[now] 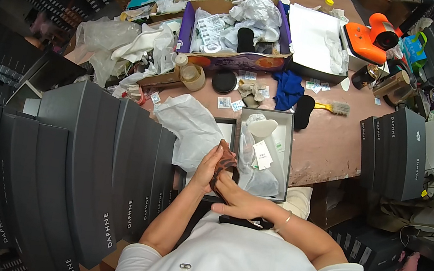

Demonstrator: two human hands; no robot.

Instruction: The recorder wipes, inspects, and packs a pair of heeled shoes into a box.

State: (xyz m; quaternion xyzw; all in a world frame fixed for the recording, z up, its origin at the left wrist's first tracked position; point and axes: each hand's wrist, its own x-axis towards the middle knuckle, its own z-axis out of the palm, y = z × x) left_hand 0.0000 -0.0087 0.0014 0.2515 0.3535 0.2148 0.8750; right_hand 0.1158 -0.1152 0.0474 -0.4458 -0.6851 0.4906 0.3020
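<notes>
Watching the head cam feed here: both hands are together right at the near edge of the surface (333, 147), wrapped around a small reddish-brown shoe (225, 165). My left hand (206, 169) cups it from the left side with fingers closed on it, and the right hand (238, 199) grips it from below and the right, so the shoe sits clamped between the two, held just above the near corner of an open grey shoebox (288, 146). I can't tell much more about the shoe, it's mostly covered by fingers.

Inside the box there's crinkled clear plastic wrap and a white tag (262, 154). A sheet of white tissue paper (191, 126) lies just left of the box, touching it. Further back on the surface: a blue cloth (289, 88), a yellow-handled brush (333, 107), a round black lid (224, 81), and a purple cardboard box (229, 56) stuffed with white wrapping. An orange handheld tool (375, 37) sits at the far right.

Stacks of dark grey shoeboxes (95, 162) stand on the left, and another few (394, 153) on the right edge.
</notes>
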